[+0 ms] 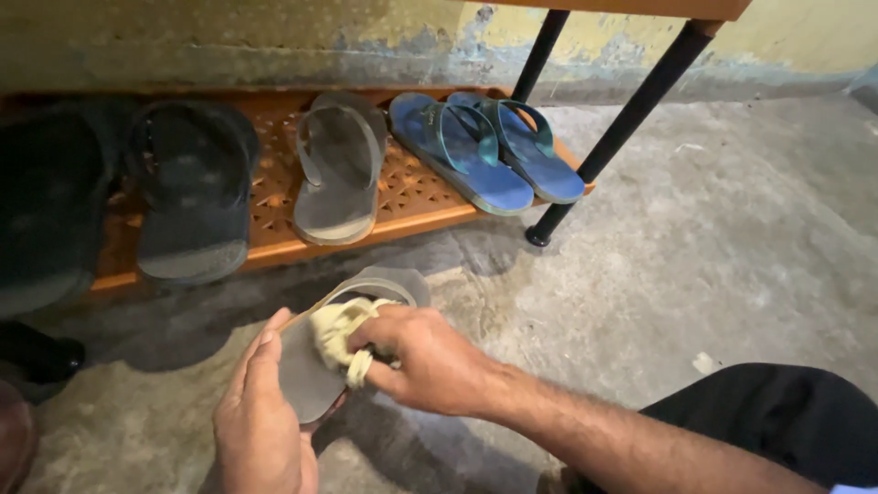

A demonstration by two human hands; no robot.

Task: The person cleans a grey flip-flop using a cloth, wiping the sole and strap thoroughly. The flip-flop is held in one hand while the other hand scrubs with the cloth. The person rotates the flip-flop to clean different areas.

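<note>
The left hand (261, 416) at 7 o'clock cups a grey sandal (334, 343) from below, grip closed on its edge; the right hand (430, 361) presses a bunched yellow cloth (340, 331) onto its footbed. At 12 o'clock, an orange rack (412, 197) on the concrete floor (713, 247) holds more sandals.

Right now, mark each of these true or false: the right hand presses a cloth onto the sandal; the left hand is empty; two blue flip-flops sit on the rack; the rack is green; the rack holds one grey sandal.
1. The right hand presses a cloth onto the grey sandal. True.
2. The left hand is empty. False: it grips the side of that sandal.
3. Two blue flip-flops sit on the rack. True, side by side at its right end.
4. The rack is green. False: it is orange with a perforated surface.
5. The rack holds one matching grey sandal. True, beside the blue pair.
</note>
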